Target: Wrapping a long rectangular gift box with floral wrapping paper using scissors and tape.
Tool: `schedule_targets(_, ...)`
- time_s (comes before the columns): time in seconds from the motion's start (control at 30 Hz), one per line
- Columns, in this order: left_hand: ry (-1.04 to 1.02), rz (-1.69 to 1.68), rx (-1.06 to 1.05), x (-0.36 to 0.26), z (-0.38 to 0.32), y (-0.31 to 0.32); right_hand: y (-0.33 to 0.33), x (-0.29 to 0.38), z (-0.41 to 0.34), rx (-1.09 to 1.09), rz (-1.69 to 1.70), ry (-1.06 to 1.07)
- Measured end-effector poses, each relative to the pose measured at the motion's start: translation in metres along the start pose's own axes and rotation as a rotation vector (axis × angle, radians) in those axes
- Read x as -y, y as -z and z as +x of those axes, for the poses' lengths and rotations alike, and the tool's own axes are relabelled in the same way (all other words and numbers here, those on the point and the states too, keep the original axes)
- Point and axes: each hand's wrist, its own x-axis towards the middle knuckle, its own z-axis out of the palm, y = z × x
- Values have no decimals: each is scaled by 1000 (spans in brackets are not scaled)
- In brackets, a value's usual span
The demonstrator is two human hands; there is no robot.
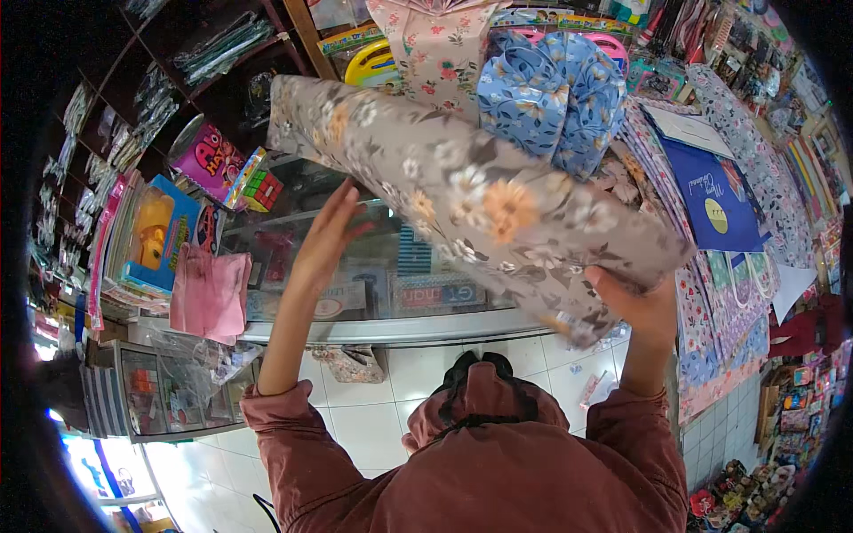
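Observation:
A long piece of grey-brown wrapping paper (426,173) with white and orange flowers lies slantwise in the air over a glass display counter (413,328). It is rolled or folded, and motion blur hides which. My right hand (633,300) grips its lower right part, thumb on the near face, the other fingers hidden. Below the paper's left half, my left hand (330,233) is raised with its fingers apart. Its fingertips come close to the paper's lower edge; contact cannot be made out. Behind the paper stand a pleated blue floral wrapping (553,100) and a pink floral wrapping (436,66).
On the left are a purple tin (206,160), a puzzle cube (263,191), boxed toys (156,233) and a pink cloth or paper piece (210,293). Stacked wrapping sheets (696,313) and a dark blue gift bag (710,193) lie at right. Floral scrap (353,364) rests on the tiled floor.

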Motion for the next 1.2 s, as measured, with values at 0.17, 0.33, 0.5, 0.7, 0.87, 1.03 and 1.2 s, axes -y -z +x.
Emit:
schedule_targets(0.17,65,-519,202,-17,8,2,-35,19,11,545,-346,582)
schedule_targets(0.33,88,-707,161,-15,22,8,-58,-3,-11,715,-705,784)
schedule_targets(0.5,-171,-410,-135,-22,39,7,-80,-28,-23,740,-893,962)
schedule_targets(0.7,-120,-652,11,-14,75,45,-88,-48,-14,710,-957,953)
schedule_targets(0.87,-17,-558,-165,2,101,45,-90,-83,0,685,-985,876)
schedule_targets(1.03,-23,-251,-261,42,123,92,-96,-97,-8,738,-856,816)
schedule_targets(1.2,-429,915,-737,39,104,105,-87,-75,-19,835,-360,627)
